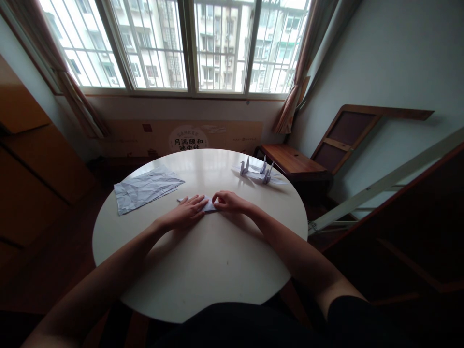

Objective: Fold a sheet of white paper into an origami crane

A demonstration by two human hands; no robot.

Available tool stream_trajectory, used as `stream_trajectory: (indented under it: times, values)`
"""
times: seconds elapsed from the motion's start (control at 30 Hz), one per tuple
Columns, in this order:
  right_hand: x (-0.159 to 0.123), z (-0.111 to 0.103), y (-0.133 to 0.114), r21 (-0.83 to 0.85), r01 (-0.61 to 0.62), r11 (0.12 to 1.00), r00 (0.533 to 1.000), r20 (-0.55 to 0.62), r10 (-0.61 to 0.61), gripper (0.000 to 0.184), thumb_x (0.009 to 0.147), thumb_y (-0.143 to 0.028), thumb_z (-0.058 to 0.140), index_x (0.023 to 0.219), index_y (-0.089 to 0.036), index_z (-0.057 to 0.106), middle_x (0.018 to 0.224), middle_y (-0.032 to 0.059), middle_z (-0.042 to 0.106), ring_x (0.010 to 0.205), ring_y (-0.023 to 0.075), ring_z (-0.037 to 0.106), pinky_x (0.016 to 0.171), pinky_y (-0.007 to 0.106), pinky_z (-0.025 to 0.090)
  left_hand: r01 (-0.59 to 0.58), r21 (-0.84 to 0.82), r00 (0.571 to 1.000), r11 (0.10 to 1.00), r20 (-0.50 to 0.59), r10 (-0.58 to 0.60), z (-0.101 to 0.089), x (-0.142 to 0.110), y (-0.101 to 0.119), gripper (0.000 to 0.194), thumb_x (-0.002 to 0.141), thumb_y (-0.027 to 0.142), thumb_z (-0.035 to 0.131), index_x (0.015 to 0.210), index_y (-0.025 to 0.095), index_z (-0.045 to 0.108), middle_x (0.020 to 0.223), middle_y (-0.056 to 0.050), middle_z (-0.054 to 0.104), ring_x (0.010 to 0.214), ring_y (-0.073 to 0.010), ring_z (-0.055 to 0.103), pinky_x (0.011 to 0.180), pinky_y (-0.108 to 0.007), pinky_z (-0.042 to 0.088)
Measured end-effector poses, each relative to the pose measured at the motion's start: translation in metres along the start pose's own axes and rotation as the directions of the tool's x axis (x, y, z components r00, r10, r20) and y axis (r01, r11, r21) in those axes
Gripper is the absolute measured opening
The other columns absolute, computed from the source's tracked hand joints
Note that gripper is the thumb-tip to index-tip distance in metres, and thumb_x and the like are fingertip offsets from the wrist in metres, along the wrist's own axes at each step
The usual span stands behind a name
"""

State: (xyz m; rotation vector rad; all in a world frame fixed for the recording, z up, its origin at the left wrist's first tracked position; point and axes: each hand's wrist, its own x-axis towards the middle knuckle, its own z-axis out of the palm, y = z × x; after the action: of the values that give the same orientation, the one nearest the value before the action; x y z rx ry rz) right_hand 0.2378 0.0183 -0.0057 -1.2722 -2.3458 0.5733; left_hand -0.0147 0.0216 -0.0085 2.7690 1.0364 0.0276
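1. Left hand (186, 211) lies flat, fingers slightly spread, pinning folded paper (210, 207) mid-table (213, 261); slipping could skew a crease.
2. Right hand (231, 200) curls at the paper's right end; whether it grips, I can't tell. Tugging might tear it.
3. Beyond, right: paper birds (267, 177); a knock could topple them.

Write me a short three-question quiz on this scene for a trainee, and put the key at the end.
1. True or false: the left hand rests on the folded paper.
2. Where do the paper cranes stand? a) under the left hand; b) on the table, beyond the right hand; c) between the two hands.
3. Fill in: seen by the wearer, the creased paper lies to the ____ of the folded paper.

Key: 1 true; 2 b; 3 left.
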Motion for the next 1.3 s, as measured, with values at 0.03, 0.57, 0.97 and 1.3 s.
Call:
stream_trajectory:
  times: [0.03, 0.57, 0.97, 1.3]
  values:
    - [0.0002, 0.0002, 0.0003, -0.004, -0.002, 1.000, 1.000, 0.002, 0.002, 0.018, 0.088, -0.021, 0.066, 0.104, -0.017, 0.073, 0.080, -0.0008, 0.059, 0.076, 0.0123, 0.053, 0.075, 0.024, 0.038, -0.002, -0.001, 1.000, 1.000, -0.002, 0.002, 0.0004, 0.0000, -0.0005, 0.061, 0.109, 0.048, 0.029, 0.162, 0.018, 0.033, 0.167, -0.015, 0.026, 0.156, -0.0328, 0.022, 0.124, -0.056, 0.017]
    - [0.0020, 0.0013, 0.0028, 0.005, -0.001, 1.000, 1.000, 0.001, 0.001, 0.018, 0.087, -0.021, 0.067, 0.104, -0.017, 0.074, 0.080, -0.0008, 0.060, 0.075, 0.0121, 0.053, 0.074, 0.024, 0.037, -0.001, 0.006, 1.000, 1.000, -0.007, 0.001, 0.0065, 0.0025, -0.0062, 0.061, 0.109, 0.049, 0.029, 0.162, 0.020, 0.032, 0.167, -0.015, 0.026, 0.156, -0.0325, 0.022, 0.124, -0.057, 0.016]
    - [0.0007, -0.0016, -0.0019, -0.007, -0.010, 1.000, 1.000, 0.008, 0.011, 0.019, 0.087, -0.021, 0.067, 0.105, -0.016, 0.074, 0.081, 0.0002, 0.061, 0.075, 0.0129, 0.053, 0.075, 0.025, 0.038, 0.002, 0.011, 1.000, 1.000, 0.014, -0.002, 0.0041, 0.0015, -0.0039, 0.062, 0.110, 0.050, 0.025, 0.164, 0.019, 0.029, 0.169, -0.015, 0.023, 0.156, -0.0326, 0.020, 0.124, -0.056, 0.015]
    - [0.0008, -0.0007, 0.0000, -0.016, -0.008, 1.000, 1.000, 0.014, 0.009, 0.020, 0.089, -0.022, 0.066, 0.106, -0.016, 0.073, 0.082, 0.0002, 0.060, 0.076, 0.0126, 0.053, 0.075, 0.024, 0.038, 0.002, 0.026, 1.000, 1.000, 0.015, -0.003, 0.0060, 0.0022, -0.0062, 0.062, 0.110, 0.051, 0.025, 0.164, 0.021, 0.029, 0.169, -0.014, 0.024, 0.156, -0.0325, 0.020, 0.125, -0.056, 0.015]
